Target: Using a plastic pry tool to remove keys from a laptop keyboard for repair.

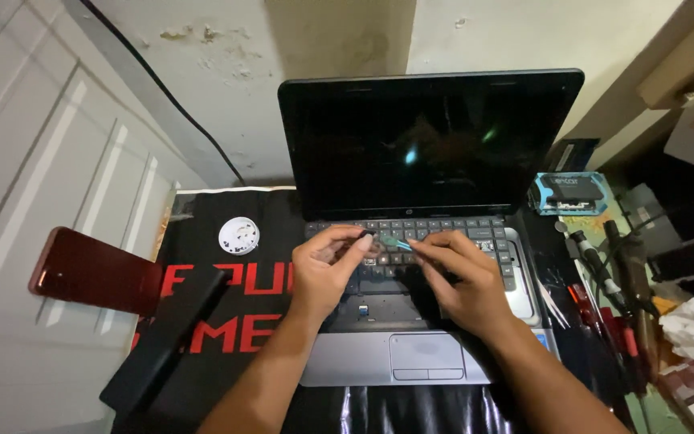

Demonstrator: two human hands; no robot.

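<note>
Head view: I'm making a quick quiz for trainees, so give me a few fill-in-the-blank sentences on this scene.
1. Both hands, left hand and right hand, work over the laptop's ____.
2. The laptop screen is ____.
3. The round white disc lies to the ____ of the laptop.
4. The phone at the mat's edge is ____ in colour.

Missing words: keyboard; dark; left; red

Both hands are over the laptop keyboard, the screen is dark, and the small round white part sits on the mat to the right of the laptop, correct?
Not quite. The head view shows the round white part on the mat left of the laptop, not right. The rest holds: left hand and right hand are over the keyboard, and the screen is dark.
</note>
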